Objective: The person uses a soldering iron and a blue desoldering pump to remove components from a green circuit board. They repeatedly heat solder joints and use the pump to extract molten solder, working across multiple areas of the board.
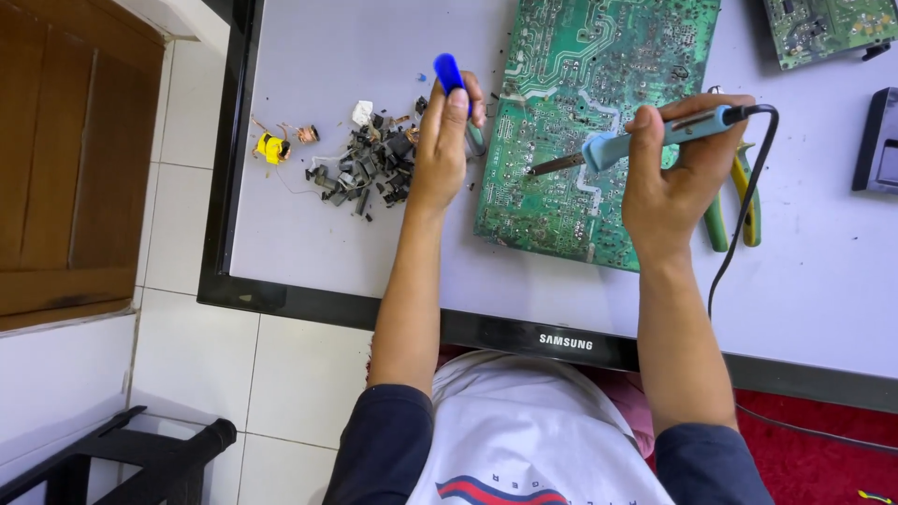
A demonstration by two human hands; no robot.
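A large green circuit board (599,56) lies solder side up on a white panel (309,75) that serves as a worktop. My right hand (678,168) grips a light blue soldering iron (655,136), its metal tip (543,168) touching the board's left part. My left hand (444,140) holds a blue-handled tool (449,70) upright at the board's left edge; its lower end is hidden behind my fingers.
A heap of dark removed parts (369,168) and a small yellow component (271,147) lie left of my left hand. Green-and-yellow pliers (748,201) rest right of the board. A second green board (828,28) and a dark device (879,140) sit at the right. The iron's black cord (739,234) runs toward me.
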